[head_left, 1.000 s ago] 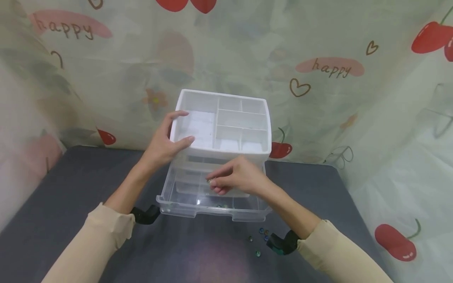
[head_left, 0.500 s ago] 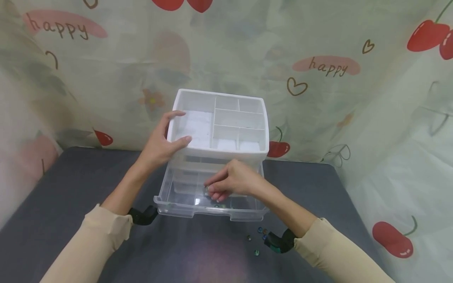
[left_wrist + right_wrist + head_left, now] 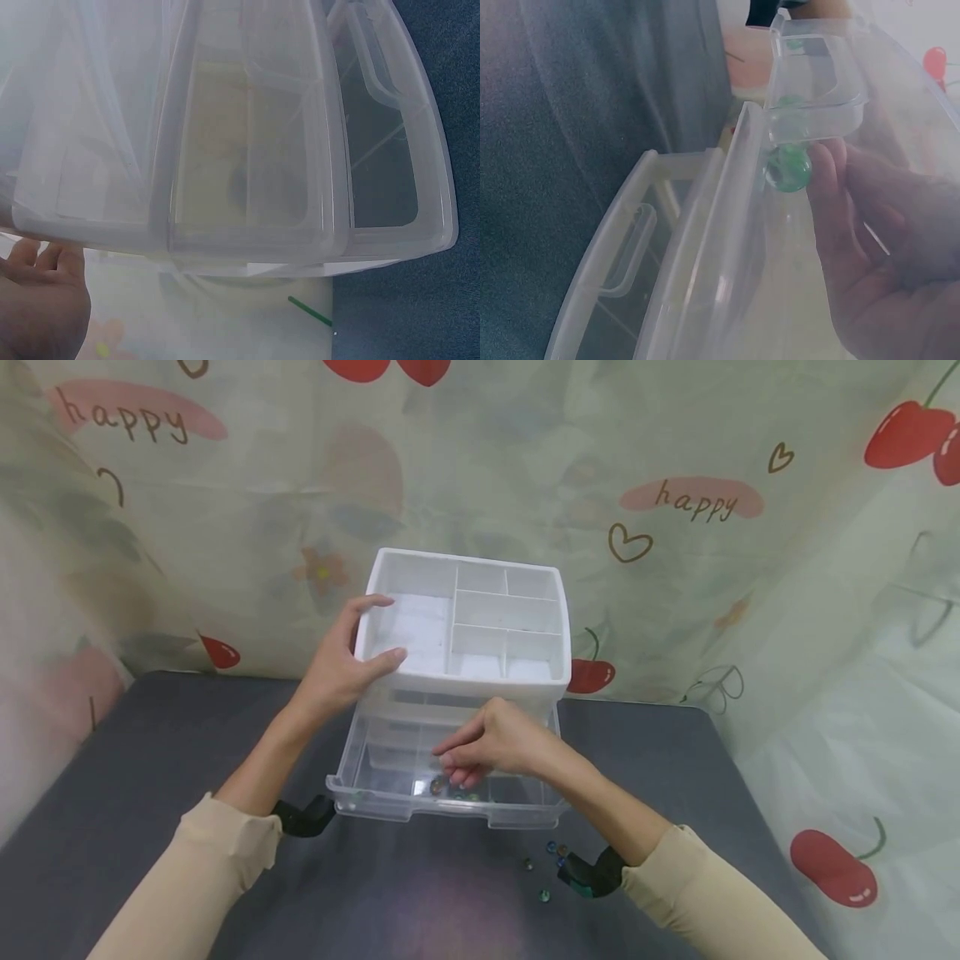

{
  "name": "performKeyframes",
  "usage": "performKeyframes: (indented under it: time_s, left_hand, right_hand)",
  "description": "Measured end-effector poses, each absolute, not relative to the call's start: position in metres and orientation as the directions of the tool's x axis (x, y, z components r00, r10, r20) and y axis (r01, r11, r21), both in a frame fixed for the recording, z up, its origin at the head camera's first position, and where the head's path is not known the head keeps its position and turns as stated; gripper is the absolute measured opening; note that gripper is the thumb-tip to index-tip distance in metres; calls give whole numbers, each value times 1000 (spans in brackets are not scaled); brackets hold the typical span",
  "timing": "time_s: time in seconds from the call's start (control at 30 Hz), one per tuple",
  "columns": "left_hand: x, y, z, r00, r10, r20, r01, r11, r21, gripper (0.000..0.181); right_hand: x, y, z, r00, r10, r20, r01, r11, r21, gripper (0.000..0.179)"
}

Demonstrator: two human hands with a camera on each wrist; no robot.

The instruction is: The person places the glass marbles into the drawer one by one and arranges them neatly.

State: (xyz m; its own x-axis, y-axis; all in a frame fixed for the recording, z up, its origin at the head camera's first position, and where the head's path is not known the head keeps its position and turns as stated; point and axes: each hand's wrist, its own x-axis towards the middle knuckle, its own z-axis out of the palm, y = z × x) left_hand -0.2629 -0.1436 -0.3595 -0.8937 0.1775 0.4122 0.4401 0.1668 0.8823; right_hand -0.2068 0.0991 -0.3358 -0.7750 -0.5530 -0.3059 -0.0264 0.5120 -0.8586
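Note:
A drawer organizer has a white compartment tray on top, with a clear plastic drawer pulled out below. My left hand grips the organizer's left side, thumb and fingers over the white rim. Over the drawer hovers my right hand, fingers bent and nothing visible between thumb and forefinger. Just below those fingertips, a marble lies in the drawer near several greenish ones. A green glass marble appears beside the fingers in the right wrist view; whether they touch it, I cannot tell.
Several loose marbles lie on the dark grey tabletop, in front of the drawer and near the right wrist's black camera mount. A patterned curtain hangs behind and at both sides.
My right hand has lowered slightly toward the drawer and let go of a marble, which now lies inside. The left hand keeps its grip on the organizer.

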Motion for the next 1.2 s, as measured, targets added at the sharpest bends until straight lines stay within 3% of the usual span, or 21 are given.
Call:
performKeyframes:
  time_s: [0.53,1.2]
  left_hand:
    - [-262,-144,-363,-904,171,393,418,157,895,63]
    - [-264,-144,-361,-901,168,401,425,150,892,63]
  right_hand:
    - [-200,110,-327,-814,-551,-184,-23,347,-938,18]
    - [-165,150,-311,-870,-491,-43,-77,222,-972,20]
